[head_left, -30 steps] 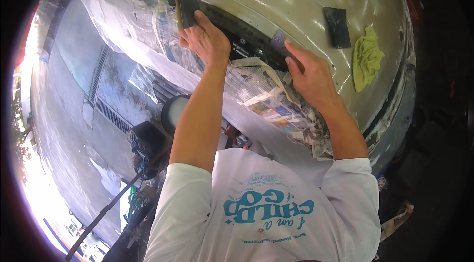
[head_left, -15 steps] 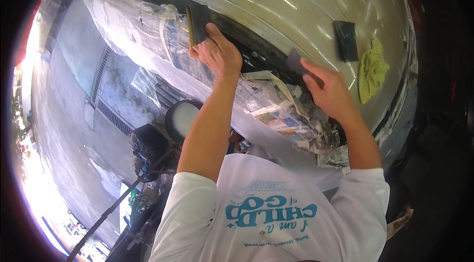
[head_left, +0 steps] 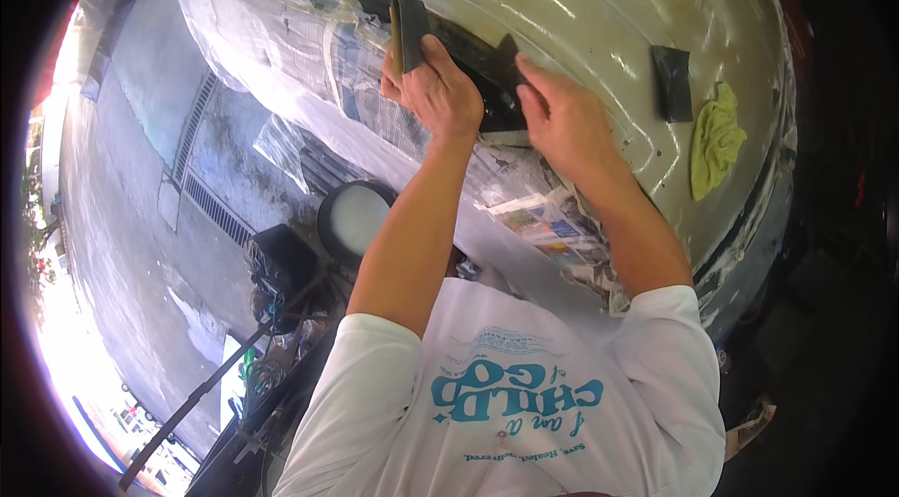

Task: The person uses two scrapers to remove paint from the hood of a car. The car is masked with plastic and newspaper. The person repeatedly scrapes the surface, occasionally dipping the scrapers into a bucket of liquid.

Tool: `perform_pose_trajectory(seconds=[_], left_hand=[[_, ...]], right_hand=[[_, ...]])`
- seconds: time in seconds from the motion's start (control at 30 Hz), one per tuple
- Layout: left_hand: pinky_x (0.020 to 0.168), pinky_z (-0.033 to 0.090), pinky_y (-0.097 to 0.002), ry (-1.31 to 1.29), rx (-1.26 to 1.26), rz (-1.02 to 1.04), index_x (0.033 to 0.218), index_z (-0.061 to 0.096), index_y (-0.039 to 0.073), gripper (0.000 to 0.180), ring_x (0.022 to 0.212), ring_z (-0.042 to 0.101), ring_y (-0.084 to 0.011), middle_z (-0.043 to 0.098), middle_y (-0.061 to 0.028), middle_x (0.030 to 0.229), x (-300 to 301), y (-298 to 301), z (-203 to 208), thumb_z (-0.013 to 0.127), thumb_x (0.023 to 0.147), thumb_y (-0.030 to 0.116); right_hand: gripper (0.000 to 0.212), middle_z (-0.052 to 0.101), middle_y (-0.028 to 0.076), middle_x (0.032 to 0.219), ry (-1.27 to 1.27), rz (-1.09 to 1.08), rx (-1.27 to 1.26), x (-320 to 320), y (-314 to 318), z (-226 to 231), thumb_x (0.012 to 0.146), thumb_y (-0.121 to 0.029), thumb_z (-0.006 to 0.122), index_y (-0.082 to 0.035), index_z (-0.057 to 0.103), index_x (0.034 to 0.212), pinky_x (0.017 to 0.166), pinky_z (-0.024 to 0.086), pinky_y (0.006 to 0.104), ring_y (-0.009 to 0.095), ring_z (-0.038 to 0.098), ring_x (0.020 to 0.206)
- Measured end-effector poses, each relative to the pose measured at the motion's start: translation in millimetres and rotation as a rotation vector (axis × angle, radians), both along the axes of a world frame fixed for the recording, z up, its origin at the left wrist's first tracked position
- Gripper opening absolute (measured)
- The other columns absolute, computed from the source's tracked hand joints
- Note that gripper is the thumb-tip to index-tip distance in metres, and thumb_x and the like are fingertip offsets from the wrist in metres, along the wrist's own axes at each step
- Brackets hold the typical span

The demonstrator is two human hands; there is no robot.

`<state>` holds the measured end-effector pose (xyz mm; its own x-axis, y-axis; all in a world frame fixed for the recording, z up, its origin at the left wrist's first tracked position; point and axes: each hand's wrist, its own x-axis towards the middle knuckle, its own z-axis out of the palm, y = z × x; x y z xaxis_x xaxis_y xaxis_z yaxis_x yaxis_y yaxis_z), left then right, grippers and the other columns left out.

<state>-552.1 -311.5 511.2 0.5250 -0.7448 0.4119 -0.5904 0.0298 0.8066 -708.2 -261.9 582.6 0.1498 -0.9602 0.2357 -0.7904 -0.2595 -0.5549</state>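
My left hand [head_left: 442, 96] is closed around a sanding block [head_left: 410, 34] wrapped in dark sandpaper, held upright over the masked edge of a beige vehicle panel [head_left: 599, 20]. My right hand [head_left: 569, 121] reaches over the dark strip [head_left: 473, 76] along that edge. Between its thumb and fingers is a small dark piece of sandpaper [head_left: 507, 59]; its grip is partly hidden. Crumpled newspaper and plastic masking [head_left: 267, 43] cover the area beside the strip, under my left wrist. On the panel, right of my right hand, lie a dark sandpaper sheet [head_left: 671, 83] and a yellow-green cloth [head_left: 716, 141].
Below the panel, left of my left forearm, stands a round dark bucket [head_left: 359, 218] with whitish contents. Near it are a black plastic bag [head_left: 281, 261] and a floor grate [head_left: 213, 211]. A long thin pole [head_left: 201, 391] slants across the lower left.
My right hand has moved left and farther along the dark strip, nearer my left hand, with the small sandpaper piece. My left hand has shifted slightly right with the sanding block.
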Motion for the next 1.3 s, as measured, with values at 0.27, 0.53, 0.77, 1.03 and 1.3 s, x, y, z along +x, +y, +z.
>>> perform_pose_trajectory(seconds=[0.27,0.53,0.77,1.03,1.3], left_hand=[[0.116,0.024,-0.0501,-0.017,0.034,-0.004,0.162,0.047,0.006,0.054,0.136,0.049,-0.0278,0.064,-0.0059,0.138,4.1,-0.3,2.6,0.044,0.116,0.033],[0.115,0.023,-0.0545,-0.01,0.001,-0.013,0.163,0.046,0.006,0.055,0.137,0.049,-0.0285,0.063,-0.0046,0.136,6.4,4.3,4.2,0.046,0.115,0.032],[0.115,0.022,-0.0558,0.012,0.049,-0.034,0.163,0.048,0.008,0.053,0.137,0.049,-0.0291,0.063,-0.0061,0.137,5.0,2.0,6.4,0.049,0.113,0.026],[0.116,0.022,-0.0569,0.027,0.021,-0.045,0.163,0.048,0.008,0.053,0.139,0.048,-0.0288,0.062,-0.0059,0.139,2.6,5.0,7.5,0.049,0.113,0.027],[0.116,0.022,-0.0579,0.023,0.006,-0.02,0.165,0.046,0.01,0.054,0.139,0.048,-0.0294,0.061,-0.0058,0.14,1.4,4.6,10.0,0.048,0.114,0.028]], right_hand=[[0.039,0.075,0.024,0.107,0.019,-0.014,0.036,-13.7,21.6,7.0,0.098,-0.01,0.073,-0.01,0.073,0.137,0.078,0.059,0.0453,0.041,0.074,0.089],[0.038,0.075,0.024,0.107,-0.081,-0.014,-0.049,-16.1,34.0,6.7,0.098,-0.01,0.073,-0.008,0.072,0.136,0.076,0.058,0.046,0.042,0.073,0.084],[0.037,0.074,0.024,0.102,0.002,-0.107,0.054,-4.0,31.3,13.5,0.098,-0.011,0.073,-0.006,0.071,0.135,0.079,0.058,0.0496,0.045,0.072,0.088],[0.038,0.075,0.027,0.106,0.052,-0.073,0.026,13.9,8.8,15.1,0.1,-0.012,0.072,-0.005,0.071,0.137,0.081,0.058,0.0465,0.043,0.074,0.093],[0.036,0.075,0.027,0.106,-0.084,-0.088,0.154,-14.6,22.3,12.9,0.099,-0.014,0.072,-0.006,0.073,0.134,0.081,0.058,0.0478,0.045,0.073,0.091]])
